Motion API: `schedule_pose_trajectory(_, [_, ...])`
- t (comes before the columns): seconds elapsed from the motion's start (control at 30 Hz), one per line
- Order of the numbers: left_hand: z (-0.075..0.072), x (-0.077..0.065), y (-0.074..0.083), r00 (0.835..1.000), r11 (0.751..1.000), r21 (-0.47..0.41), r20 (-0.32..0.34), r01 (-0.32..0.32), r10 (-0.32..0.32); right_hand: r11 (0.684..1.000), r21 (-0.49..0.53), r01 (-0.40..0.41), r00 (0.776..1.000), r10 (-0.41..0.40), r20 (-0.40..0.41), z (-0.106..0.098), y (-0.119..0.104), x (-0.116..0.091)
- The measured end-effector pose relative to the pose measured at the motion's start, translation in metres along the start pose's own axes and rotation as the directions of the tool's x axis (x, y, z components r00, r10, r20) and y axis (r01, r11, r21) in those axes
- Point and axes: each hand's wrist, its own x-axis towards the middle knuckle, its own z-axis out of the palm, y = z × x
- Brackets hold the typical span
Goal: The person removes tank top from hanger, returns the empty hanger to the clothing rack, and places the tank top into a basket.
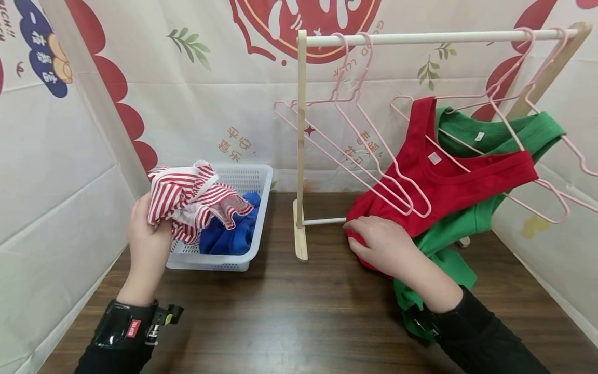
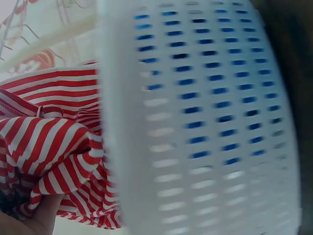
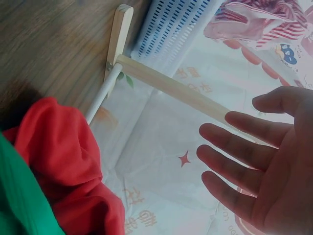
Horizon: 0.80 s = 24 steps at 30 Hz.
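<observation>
My left hand (image 1: 147, 236) grips a crumpled red-and-white striped garment (image 1: 179, 189) above the left part of a white plastic basket (image 1: 265, 202). Blue cloth (image 1: 233, 234) lies inside that basket; in the left wrist view it shows through the slots. A red sleeveless top (image 1: 416, 182) and, behind it, a green one (image 1: 453, 223) hang on pink hangers at the right of a rack. My right hand (image 1: 385, 241) is in front of the red top's lower part. Its fingers are spread and hold nothing in the right wrist view, apart from the red cloth (image 3: 63, 147).
The small rack has a white top rail (image 1: 434, 37) and wooden posts (image 1: 301, 130). Two bare pink hangers (image 1: 359, 96) hang near its left post. Beneath everything is a dark wooden table (image 1: 280, 311), with printed white cloth (image 1: 196, 104) behind and at both sides.
</observation>
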Motion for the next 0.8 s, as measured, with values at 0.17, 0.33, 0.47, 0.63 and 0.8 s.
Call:
schedule_pose_trajectory(0.17, [0.014, -0.001, -0.024, 0.997, 0.998, -0.009, 0.06, 0.057, -0.056, 1.0, 0.01, -0.013, 1.0, 0.013, 0.023, 0.001, 0.001, -0.001])
schedule_pose_trajectory(0.33, [0.021, -0.001, -0.042, 0.985, 0.994, 0.027, 0.138, 0.105, -0.108, 0.999, 0.023, -0.022, 0.999, 0.021, 0.048, 0.003, 0.002, -0.002])
schedule_pose_trajectory(0.47, [0.024, 0.002, -0.051, 0.973, 0.995, 0.066, 0.216, 0.071, -0.084, 1.0, 0.02, -0.021, 0.998, 0.02, 0.052, 0.005, 0.003, -0.001])
schedule_pose_trajectory(0.63, [0.024, 0.004, -0.055, 0.965, 0.988, 0.151, 0.255, 0.016, -0.054, 1.0, 0.016, -0.018, 0.998, 0.017, 0.052, 0.009, 0.003, -0.001])
schedule_pose_trajectory(0.8, [0.023, 0.005, -0.058, 0.956, 0.972, 0.233, 0.277, 0.034, -0.099, 1.0, 0.01, -0.025, 0.998, 0.024, 0.061, 0.011, 0.005, 0.001])
